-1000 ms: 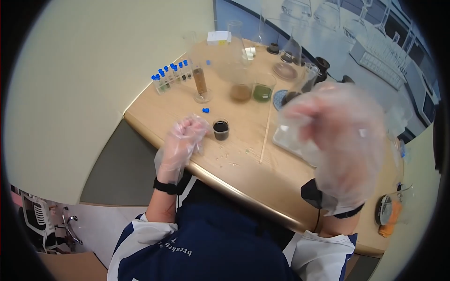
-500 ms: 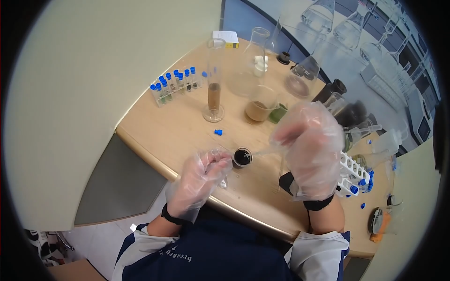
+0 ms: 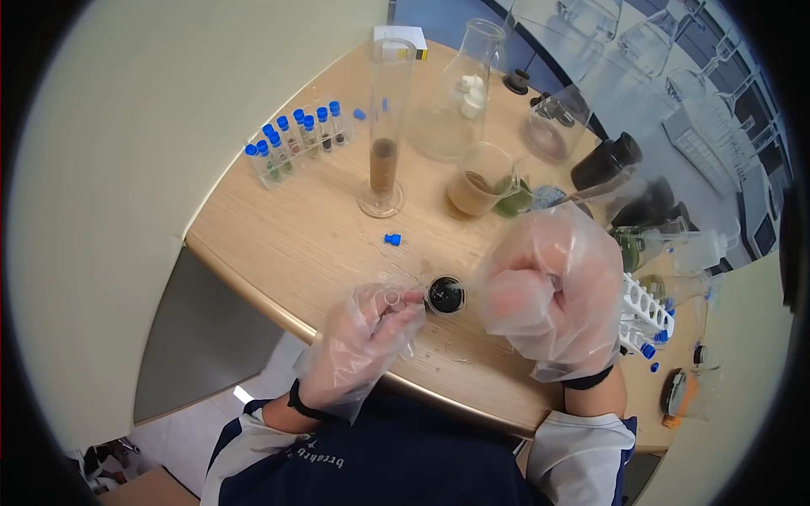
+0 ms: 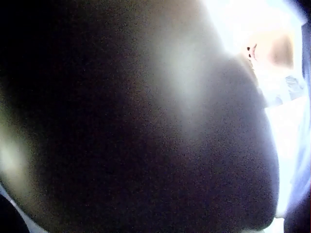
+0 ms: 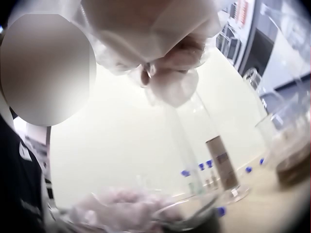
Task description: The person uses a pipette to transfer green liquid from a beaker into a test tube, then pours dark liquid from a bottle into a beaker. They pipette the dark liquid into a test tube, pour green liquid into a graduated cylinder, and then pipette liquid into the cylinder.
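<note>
Seen from the head view, the small cup point(image 3: 446, 295) sits on the bench point(image 3: 270, 253) at 3 o'clock from the left hand point(image 3: 359, 344), right beside its fingertips, and at 9 o'clock from the right hand point(image 3: 557, 291). The left fingers curl around a small tube point(image 3: 391, 298), its round clear mouth facing up; whether they also touch the cup's side I cannot tell. The right fingers are bunched and pinch a thin clear tube point(image 5: 182, 141), which slants down so that its lower end reaches the cup's mouth. The cup is round, see-through and upright, filled with a nearly black liquid whose surface carries a few pale glints. Both hands wear loose, crinkled clear plastic gloves, and the bench has a smooth, light wood grain with wet-looking specks at 6 o'clock from the cup. A blue plastic cap point(image 3: 392, 239) lies at 10 to 11 o'clock from it. At 11 o'clock a tall, footed glass cylinder point(image 3: 383, 169) holds cloudy brown liquid; between 12 and 1 o'clock is a wide beaker point(image 3: 472, 196) of tan liquid, with a beaker of green liquid point(image 3: 514, 198) just beside it. Farther off at 10 to 11 o'clock, a clear rack point(image 3: 299, 156) carries blue-capped tubes; beyond the right hand, at 3 o'clock, is a white rack point(image 3: 645, 305) with round holes.
</note>
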### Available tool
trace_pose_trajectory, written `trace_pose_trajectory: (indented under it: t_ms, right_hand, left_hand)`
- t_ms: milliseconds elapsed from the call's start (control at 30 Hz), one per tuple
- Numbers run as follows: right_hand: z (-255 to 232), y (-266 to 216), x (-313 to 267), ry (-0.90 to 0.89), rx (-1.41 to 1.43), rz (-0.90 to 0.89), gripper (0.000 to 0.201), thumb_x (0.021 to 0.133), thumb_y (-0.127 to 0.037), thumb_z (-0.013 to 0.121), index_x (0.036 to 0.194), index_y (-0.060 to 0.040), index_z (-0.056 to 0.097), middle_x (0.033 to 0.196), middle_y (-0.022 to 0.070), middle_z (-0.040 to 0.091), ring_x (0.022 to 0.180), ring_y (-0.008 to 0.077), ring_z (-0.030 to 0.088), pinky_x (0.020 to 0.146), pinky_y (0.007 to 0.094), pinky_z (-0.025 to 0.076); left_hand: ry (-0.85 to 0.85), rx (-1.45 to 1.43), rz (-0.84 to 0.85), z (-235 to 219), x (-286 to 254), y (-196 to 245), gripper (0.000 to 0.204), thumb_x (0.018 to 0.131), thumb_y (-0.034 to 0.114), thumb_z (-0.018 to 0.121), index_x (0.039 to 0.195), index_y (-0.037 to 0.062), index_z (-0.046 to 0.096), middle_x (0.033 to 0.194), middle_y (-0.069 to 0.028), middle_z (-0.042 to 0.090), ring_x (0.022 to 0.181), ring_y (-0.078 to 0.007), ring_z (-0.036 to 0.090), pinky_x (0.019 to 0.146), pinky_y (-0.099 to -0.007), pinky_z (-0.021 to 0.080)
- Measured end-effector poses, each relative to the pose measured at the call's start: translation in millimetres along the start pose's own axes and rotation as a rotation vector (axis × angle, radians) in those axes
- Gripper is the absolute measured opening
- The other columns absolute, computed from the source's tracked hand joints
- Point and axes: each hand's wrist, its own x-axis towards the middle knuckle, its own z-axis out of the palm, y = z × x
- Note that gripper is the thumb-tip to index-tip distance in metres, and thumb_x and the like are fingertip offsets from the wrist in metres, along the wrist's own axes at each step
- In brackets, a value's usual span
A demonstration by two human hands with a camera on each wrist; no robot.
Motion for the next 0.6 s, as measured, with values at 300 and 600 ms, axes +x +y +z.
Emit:
trace_pose_trajectory:
  t_ms: [300, 600]
  right_hand:
    - [-10, 1, 1, -0.077, 0.004, -0.027, 0.012, 0.068, -0.011, 0.067, 0.074, -0.0056, 0.059, 0.069, 0.0081, 0.055, 0.063, 0.0259, 0.053, 0.057, 0.0332, 0.042]
    - [-3, 2, 5, -0.182, 0.266, 0.140, 0.019, 0.080, -0.019, 0.064, 0.088, -0.0021, 0.058, 0.079, 0.0054, 0.059, 0.069, 0.0140, 0.056, 0.063, 0.0254, 0.043]
  left_hand:
    - [-0.010, 0.009, -0.033, 1, 0, 9, 0.019, 0.087, 0.008, 0.062, 0.103, -0.0019, 0.062, 0.081, -0.0062, 0.057, 0.062, -0.0090, 0.056, 0.054, -0.0231, 0.046]
    - [-0.027, -0.040, -0.050, -1, 3, -4, 0.009, 0.085, 0.003, 0.062, 0.090, -0.0050, 0.060, 0.080, -0.0079, 0.058, 0.080, -0.0160, 0.062, 0.072, -0.0282, 0.049]
